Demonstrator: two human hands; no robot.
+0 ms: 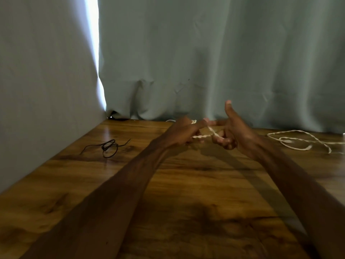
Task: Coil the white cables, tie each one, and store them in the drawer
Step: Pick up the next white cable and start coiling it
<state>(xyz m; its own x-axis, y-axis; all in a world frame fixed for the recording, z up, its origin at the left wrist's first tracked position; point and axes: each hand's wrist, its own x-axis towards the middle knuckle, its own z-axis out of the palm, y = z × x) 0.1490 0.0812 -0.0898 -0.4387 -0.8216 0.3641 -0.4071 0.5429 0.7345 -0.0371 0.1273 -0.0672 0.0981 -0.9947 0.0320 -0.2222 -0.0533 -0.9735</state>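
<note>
A twisted white cable (203, 136) runs taut between my two hands above the wooden table (186, 184). My left hand (183, 132) grips one stretch of it, with a few white turns showing by the index finger. My right hand (233, 131) has its lower fingers curled round the other stretch, thumb pointing up. Another loose length of white cable (302, 140) lies in loops on the table at the right; whether it joins the held cable is hidden behind my right hand. No drawer is in view.
A thin black cord (109, 146) lies tangled on the table at the left. A grey-green curtain (205, 62) hangs along the table's far edge and left side, with a bright gap of light at its left.
</note>
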